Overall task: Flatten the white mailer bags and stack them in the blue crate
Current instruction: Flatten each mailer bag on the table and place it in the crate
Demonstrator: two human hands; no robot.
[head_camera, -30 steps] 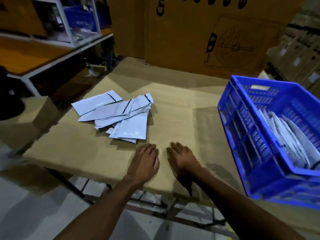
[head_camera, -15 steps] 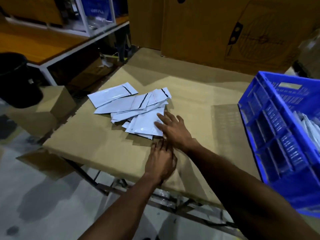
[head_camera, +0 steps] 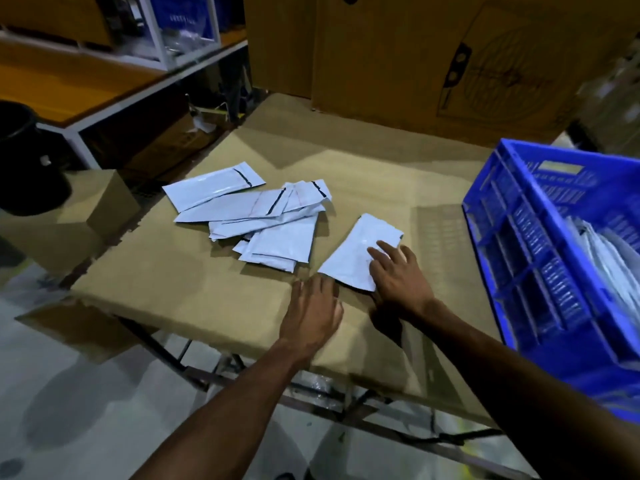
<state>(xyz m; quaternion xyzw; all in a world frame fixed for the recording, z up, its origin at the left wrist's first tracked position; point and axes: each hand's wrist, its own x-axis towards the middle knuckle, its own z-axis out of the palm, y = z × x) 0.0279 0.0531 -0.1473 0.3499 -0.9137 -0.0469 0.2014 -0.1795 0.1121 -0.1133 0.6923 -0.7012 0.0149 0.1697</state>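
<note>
A loose pile of white mailer bags (head_camera: 263, 216) lies on the cardboard-covered table (head_camera: 173, 282). One white mailer bag (head_camera: 353, 251) lies apart, to the right of the pile. My right hand (head_camera: 398, 275) rests flat on its near right part, fingers spread. Just left of that bag's near corner, my left hand (head_camera: 311, 310) lies palm down on the cardboard, holding nothing. The blue crate (head_camera: 519, 258) stands at the right edge with several white bags leaning inside it.
A large cardboard box (head_camera: 433, 57) stands behind the table. At the left are a small cardboard box (head_camera: 104, 202), a black bin (head_camera: 24, 157) and a white-framed shelf (head_camera: 114, 98). The table's near edge runs just under my wrists.
My right hand has drawn one bag out of the pile to the right and toward me. My left hand stayed near the front edge.
</note>
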